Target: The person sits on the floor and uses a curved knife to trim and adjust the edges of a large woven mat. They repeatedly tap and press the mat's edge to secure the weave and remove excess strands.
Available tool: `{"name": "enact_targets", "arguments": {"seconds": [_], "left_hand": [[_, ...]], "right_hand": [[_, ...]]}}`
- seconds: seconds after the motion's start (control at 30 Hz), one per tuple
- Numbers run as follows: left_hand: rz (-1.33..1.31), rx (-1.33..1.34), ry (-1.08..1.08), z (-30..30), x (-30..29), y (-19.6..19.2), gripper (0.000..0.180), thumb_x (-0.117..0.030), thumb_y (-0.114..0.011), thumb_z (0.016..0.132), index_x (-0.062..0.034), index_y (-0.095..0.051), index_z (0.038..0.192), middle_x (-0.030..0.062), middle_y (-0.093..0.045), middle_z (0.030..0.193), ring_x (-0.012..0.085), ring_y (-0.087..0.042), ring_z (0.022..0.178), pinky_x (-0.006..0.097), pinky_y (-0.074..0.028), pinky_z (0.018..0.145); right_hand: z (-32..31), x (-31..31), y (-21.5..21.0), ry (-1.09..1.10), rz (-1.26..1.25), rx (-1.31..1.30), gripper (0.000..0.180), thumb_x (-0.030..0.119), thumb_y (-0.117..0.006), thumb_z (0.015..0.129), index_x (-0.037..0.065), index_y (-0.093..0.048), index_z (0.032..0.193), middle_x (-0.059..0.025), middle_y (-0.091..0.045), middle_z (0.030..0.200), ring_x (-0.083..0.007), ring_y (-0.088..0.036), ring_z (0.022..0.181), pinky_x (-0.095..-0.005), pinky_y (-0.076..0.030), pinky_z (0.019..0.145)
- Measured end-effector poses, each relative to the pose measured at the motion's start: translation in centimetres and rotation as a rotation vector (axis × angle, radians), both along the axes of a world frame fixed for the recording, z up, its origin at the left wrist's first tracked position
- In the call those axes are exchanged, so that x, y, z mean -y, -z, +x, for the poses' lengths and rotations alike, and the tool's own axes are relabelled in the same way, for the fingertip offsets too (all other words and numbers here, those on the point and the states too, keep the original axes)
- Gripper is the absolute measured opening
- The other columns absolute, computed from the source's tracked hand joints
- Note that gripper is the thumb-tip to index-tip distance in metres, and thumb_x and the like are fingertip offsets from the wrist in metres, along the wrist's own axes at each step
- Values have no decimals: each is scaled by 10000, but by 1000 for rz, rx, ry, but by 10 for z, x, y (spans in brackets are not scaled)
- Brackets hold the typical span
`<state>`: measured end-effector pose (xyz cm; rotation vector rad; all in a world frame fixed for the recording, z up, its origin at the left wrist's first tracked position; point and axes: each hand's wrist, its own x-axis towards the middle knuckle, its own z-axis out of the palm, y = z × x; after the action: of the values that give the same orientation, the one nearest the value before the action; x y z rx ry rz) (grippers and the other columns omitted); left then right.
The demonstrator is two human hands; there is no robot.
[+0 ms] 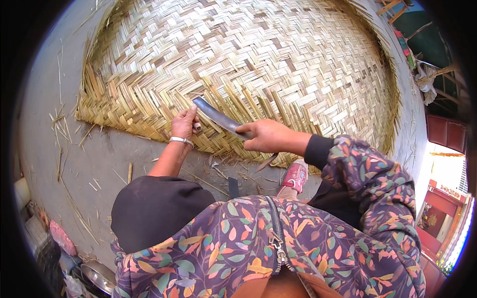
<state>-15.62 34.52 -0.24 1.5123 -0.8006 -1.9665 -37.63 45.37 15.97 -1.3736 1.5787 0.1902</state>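
Note:
A large woven mat (238,54) of pale flat strips spreads over the ground in front of me, its near edge folded up in a band of greener strips with loose ends sticking out. My right hand (271,136) is closed around the lower right end of a long, dark, slightly curved metal blade (218,117). The blade lies slantwise over the mat's near border, its far tip beside my left hand (185,124). Those left fingers are curled together at the border; whatever they pinch is hidden. A pale bracelet (182,141) circles my left wrist.
Cut strip scraps (62,139) litter the grey ground (104,164) left of the mat. My pink shoe (295,176) stands by the near edge. A metal basin (98,275) and a pink object (62,237) sit at lower left. Wooden poles (437,74) stand at far right.

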Motion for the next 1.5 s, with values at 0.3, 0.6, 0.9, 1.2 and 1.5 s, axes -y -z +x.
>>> {"name": "enact_targets", "arguments": {"seconds": [0.3,0.6,0.9,1.2,1.5], "left_hand": [[356,-159,73,-20,-13,-34,235,-264,-659,938,-155,-539,768,-30,-540,568,81,-449,388,222,-334,353],[255,93,71,-23,11,-18,312,-280,-664,928,-97,-563,696,12,-557,547,110,-509,388,225,-377,351],[-473,607,532,-9,-6,-13,492,-441,-772,809,-12,-603,634,122,-584,576,183,-563,508,383,-459,525],[-258,510,311,-12,8,2,307,-284,-694,904,1,-646,800,88,-622,640,161,-612,588,329,-492,563],[152,-159,261,-28,12,-20,264,-138,-700,899,-36,-595,1119,32,-645,867,138,-656,606,237,-507,454]], "right_hand": [[20,1,36,-34,-176,-151,586,310,-627,784,190,-546,1352,-141,-710,926,-323,-682,894,-433,-529,795],[24,5,51,-94,-257,-175,598,298,-625,791,226,-517,1375,-155,-701,861,-331,-685,824,-456,-539,754],[17,2,22,-211,-196,-220,530,274,-611,789,166,-558,1305,-147,-699,848,-334,-687,814,-456,-538,723],[-51,-33,-93,-34,132,-19,541,210,-648,785,116,-589,1314,-163,-692,902,-261,-680,826,-368,-534,773],[-34,-36,-71,313,279,817,575,99,-660,853,95,-516,1410,-34,-644,1136,-59,-558,951,-239,-466,840]]}}
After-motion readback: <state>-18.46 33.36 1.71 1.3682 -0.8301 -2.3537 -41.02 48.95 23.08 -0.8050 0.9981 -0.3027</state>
